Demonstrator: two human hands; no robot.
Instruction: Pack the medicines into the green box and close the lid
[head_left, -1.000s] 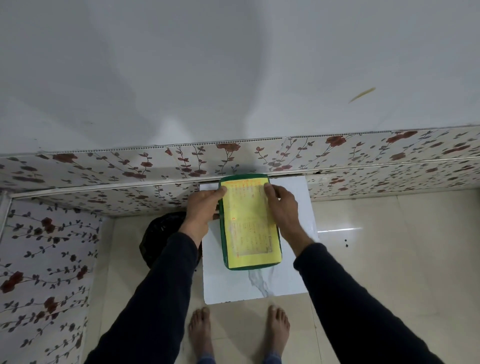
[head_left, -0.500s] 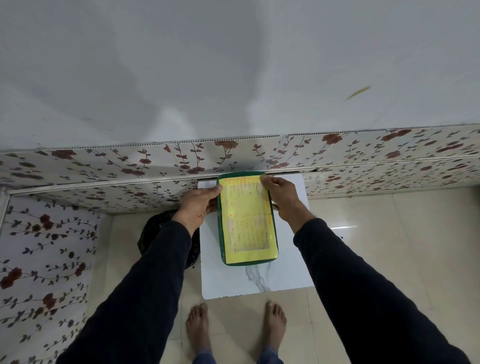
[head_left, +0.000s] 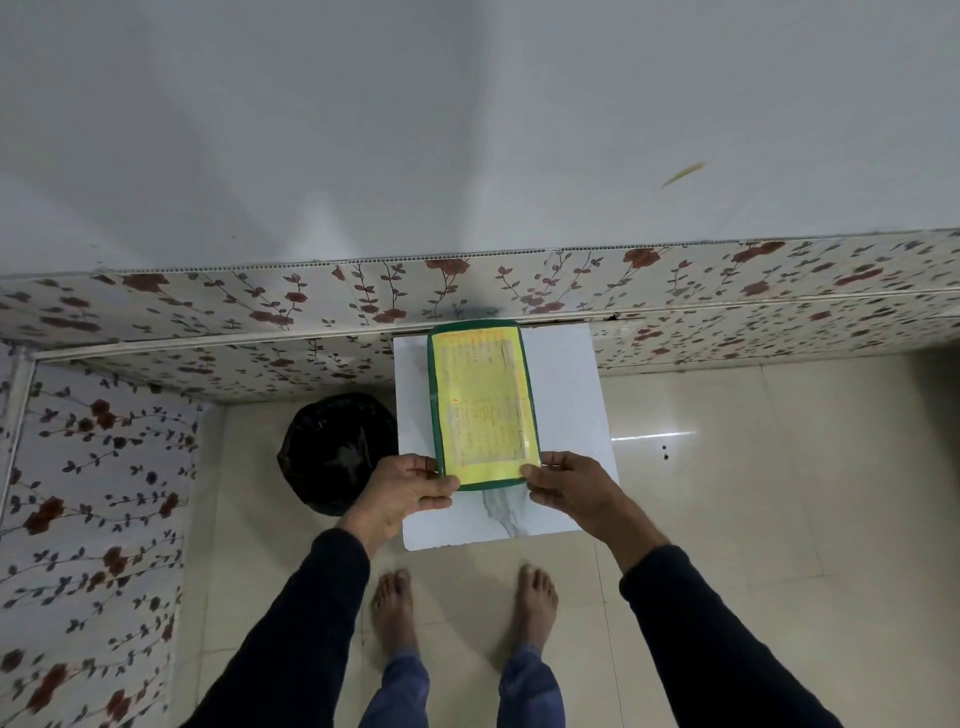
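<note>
The green box (head_left: 480, 405) lies on a small white marble-patterned table (head_left: 566, 415), its lid down and covered by a yellow printed label. My left hand (head_left: 410, 488) grips the box's near left corner, thumb on top of the lid. At the near right corner my right hand (head_left: 566, 486) holds the box the same way. No medicines are visible; the inside of the box is hidden by the lid.
A black bin (head_left: 337, 452) stands on the floor just left of the table. Floral-patterned wall panels (head_left: 208, 332) run behind and to the left. My bare feet (head_left: 395, 608) are on the beige tiled floor below the table's near edge.
Both hands have moved from the far corners of the lid to the near corners of the box. The box itself stays in the same spot on the table.
</note>
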